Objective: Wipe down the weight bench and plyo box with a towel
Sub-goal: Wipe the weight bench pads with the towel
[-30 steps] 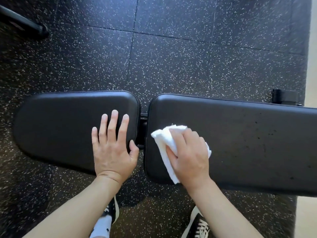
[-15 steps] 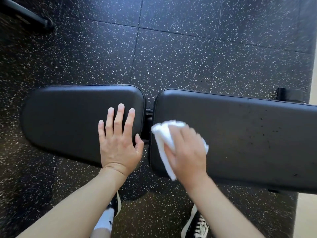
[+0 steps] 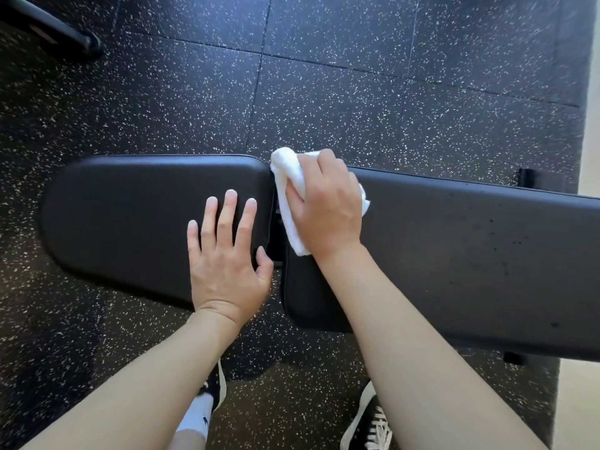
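A black padded weight bench lies across the view in two pads: a short seat pad point(image 3: 136, 209) on the left and a long back pad point(image 3: 470, 254) on the right, with a narrow gap between them. My left hand point(image 3: 227, 254) lies flat on the seat pad near the gap, fingers straight. My right hand point(image 3: 328, 206) grips a white towel point(image 3: 285, 177) and presses it on the far left corner of the long pad, beside the gap. Dark specks dot the long pad. No plyo box is in view.
Black speckled rubber floor tiles point(image 3: 324, 92) surround the bench. A black equipment leg point(image 3: 55, 24) crosses the top left corner. A bench foot point(image 3: 527, 178) shows behind the long pad. A pale floor strip point(image 3: 589, 125) runs along the right edge. My shoes point(image 3: 370, 423) stand below.
My right hand slid the towel from the near middle of the long pad's left end up to its far corner. My left hand stayed flat on the seat pad.
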{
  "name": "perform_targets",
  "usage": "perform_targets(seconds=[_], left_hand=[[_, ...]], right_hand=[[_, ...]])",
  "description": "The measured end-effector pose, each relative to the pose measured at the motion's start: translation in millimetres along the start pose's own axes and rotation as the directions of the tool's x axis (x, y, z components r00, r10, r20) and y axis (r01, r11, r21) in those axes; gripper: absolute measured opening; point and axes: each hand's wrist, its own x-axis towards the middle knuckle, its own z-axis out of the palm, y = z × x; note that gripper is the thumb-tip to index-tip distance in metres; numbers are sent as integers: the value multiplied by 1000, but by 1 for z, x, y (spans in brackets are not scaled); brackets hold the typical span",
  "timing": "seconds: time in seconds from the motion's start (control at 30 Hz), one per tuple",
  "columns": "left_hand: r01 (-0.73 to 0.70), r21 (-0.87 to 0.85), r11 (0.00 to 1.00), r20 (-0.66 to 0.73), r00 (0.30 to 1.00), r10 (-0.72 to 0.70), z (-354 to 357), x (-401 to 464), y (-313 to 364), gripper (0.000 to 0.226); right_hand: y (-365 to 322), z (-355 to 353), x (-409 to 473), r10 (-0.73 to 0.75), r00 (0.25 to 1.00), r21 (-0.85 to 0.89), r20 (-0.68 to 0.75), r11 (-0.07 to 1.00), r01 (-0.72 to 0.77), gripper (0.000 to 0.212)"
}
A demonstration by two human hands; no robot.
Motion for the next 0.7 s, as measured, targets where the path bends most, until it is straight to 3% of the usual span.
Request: perform_targets(seconds=[0.1, 0.33, 0.57, 0.7], left_hand=[[2, 4, 1000, 4, 1000, -2, 0, 0, -2, 77], [-2, -15, 1000, -3, 1000, 2, 0, -2, -2, 78], [0, -22, 1000, 4, 1000, 0, 0, -1, -3, 77], [1, -23, 1000, 5, 1000, 0, -1, 0, -3, 77]], right_hand=[[-2, -11, -23, 17, 1000, -18, 7, 1000, -17, 20], [13, -65, -160, -29, 984, 27, 174, 999, 25, 27], [3, -32, -87, -87, 991, -56, 105, 994, 93, 17], [5, -6, -14, -16, 1000, -85, -3, 996, 16, 15]])
